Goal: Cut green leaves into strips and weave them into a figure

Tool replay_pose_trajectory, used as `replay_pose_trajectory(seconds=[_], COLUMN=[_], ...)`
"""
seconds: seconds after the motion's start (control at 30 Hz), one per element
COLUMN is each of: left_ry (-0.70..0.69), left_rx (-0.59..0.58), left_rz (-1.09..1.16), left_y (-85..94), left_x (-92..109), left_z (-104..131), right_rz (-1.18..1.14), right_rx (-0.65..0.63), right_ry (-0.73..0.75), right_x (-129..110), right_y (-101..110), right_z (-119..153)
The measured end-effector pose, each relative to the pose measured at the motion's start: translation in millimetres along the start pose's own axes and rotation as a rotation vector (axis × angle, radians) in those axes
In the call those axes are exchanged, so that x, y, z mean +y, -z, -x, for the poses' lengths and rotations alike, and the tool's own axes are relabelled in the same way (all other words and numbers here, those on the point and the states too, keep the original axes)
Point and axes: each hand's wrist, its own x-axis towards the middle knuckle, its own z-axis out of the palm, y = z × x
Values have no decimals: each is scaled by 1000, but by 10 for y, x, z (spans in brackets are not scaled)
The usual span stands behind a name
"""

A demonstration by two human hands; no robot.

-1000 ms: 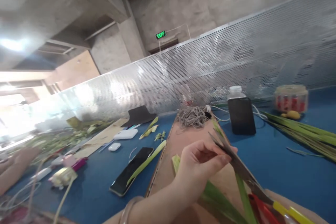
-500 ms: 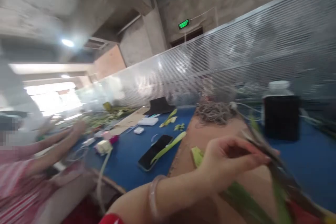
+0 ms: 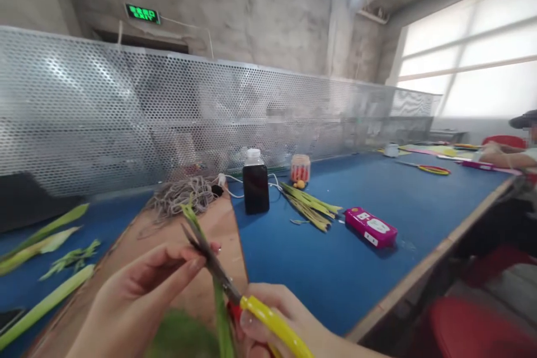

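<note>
My left hand (image 3: 157, 279) is closed in a pinch near the scissor blades, holding a long green leaf strip (image 3: 222, 313). The strip's tip rises above the fingers, and its lower part hangs down past the blades. In my right hand (image 3: 281, 313) are scissors (image 3: 272, 321) with yellow and red handles. Their slightly parted metal blades point up and left, crossing the strip beside my left fingertips. Below my hands lies a blurred green patch that I cannot make out. A brown board (image 3: 229, 235) is under the work, with a heap of grey cord (image 3: 184, 196) at its far end.
A black phone-like slab (image 3: 255, 190) stands before a white-capped bottle (image 3: 253, 154). Right of it are a jar (image 3: 300, 169), a leaf bundle (image 3: 310, 204) and a magenta pack (image 3: 371, 227). Loose leaves (image 3: 46, 296) lie left. A person (image 3: 503, 154) sits far right; a perforated screen (image 3: 235, 100) runs behind.
My view has swung to the right, bringing the magenta pack and my right hand with the scissors into sight. The co-worker on the left has left the picture. My left hand still pinches.
</note>
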Motion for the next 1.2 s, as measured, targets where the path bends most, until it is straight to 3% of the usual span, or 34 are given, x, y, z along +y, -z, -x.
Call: replay_pose_trajectory(seconds=[0.13,0.23,0.37,0.43,0.5,0.53,0.63,0.73,0.8,0.93,0.97,1.03,1.13,1.2], left_ry=[-21,-73,-72,-95,-110,-124,-130,-195,-230,-279,-284,-298,-273,-237], left_rx=[-63,-105,-42,-24,-30,-60,-99,-108,-124,-131,-123,-118,-199,-174], left_rz=[106,248,270,159,-156,-376,-532,-657,-718,-805,-825,-864,-947,-936], left_y=[-43,-54,20,87,166,207,320,381,372,222,163,35,-120,-158], left_x=[97,111,60,-6,-109,-170,-351,-462,-472,-364,-326,-259,-211,-205], left_z=[30,-31,-201,-301,-405,-455,-583,-655,-663,-551,-499,-384,-253,-223], right_rz=[-43,-50,-113,-171,-229,-248,-185,1,214,1023,1122,1235,1357,1391], right_rx=[34,104,89,62,-5,-28,-31,1,104,326,371,452,582,636], right_ry=[25,-64,-311,-414,-478,-471,-448,-421,-295,2,50,125,199,206], right_x=[82,105,-5,-105,-220,-280,-449,-562,-602,-652,-659,-653,-584,-526], right_y=[-56,-54,11,71,141,175,250,263,249,276,310,407,576,671], right_z=[-8,-55,-137,-166,-187,-198,-248,-353,-461,-739,-806,-909,-958,-937])
